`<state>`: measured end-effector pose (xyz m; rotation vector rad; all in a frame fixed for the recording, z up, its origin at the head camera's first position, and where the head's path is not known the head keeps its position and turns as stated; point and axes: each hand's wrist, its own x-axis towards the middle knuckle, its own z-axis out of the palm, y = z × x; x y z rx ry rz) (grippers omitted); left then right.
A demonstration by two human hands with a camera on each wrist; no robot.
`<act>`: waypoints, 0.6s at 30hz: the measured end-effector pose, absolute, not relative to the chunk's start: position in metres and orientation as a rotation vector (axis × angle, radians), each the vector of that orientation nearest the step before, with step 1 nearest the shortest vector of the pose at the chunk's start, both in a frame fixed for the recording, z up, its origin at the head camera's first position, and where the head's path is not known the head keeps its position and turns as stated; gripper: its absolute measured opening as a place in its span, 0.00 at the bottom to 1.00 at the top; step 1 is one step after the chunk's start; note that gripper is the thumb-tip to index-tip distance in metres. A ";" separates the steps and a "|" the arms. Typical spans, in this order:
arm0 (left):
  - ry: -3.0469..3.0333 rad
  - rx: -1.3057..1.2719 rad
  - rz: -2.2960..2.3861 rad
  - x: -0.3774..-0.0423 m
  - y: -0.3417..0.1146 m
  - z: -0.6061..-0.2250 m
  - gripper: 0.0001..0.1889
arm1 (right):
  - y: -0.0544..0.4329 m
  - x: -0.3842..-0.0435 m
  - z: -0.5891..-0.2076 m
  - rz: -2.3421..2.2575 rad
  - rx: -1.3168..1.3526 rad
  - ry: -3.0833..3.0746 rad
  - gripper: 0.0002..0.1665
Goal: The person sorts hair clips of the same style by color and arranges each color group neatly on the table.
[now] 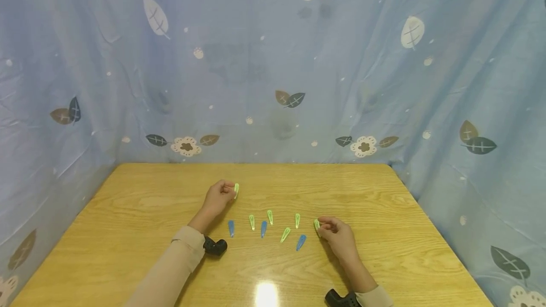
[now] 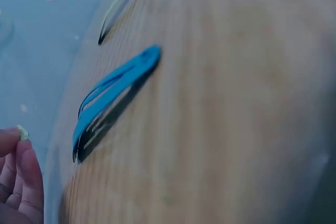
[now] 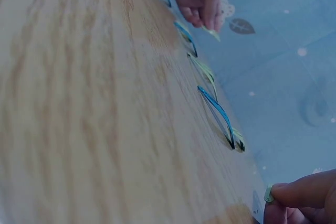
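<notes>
Between thumb and fingers, my left hand (image 1: 219,197) pinches a light green snap hair clip (image 1: 236,191) above the far middle of the table. The left wrist view shows only the tip of that clip (image 2: 22,132). To the right, my right hand (image 1: 340,238) pinches a second green hair clip (image 1: 317,224), whose end (image 3: 269,193) shows in the right wrist view. Several green clips lie between the hands, among them one green clip (image 1: 285,235) that is tilted. Also on the wood are three blue clips: a left one (image 1: 231,229), a middle one (image 1: 263,229) and a right one (image 1: 301,242).
The wooden table (image 1: 170,184) has a blue patterned curtain (image 1: 239,79) behind it and at both sides. A black wrist device (image 1: 215,246) is strapped to the left forearm, another black device (image 1: 341,298) to the right. Light glares on the near table surface.
</notes>
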<state>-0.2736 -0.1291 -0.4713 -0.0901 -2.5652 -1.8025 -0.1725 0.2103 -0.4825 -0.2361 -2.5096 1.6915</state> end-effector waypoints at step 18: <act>-2.841 0.012 -1.476 -0.285 -0.117 -0.463 0.12 | 0.213 -0.175 -0.488 1.675 -0.222 -2.502 0.14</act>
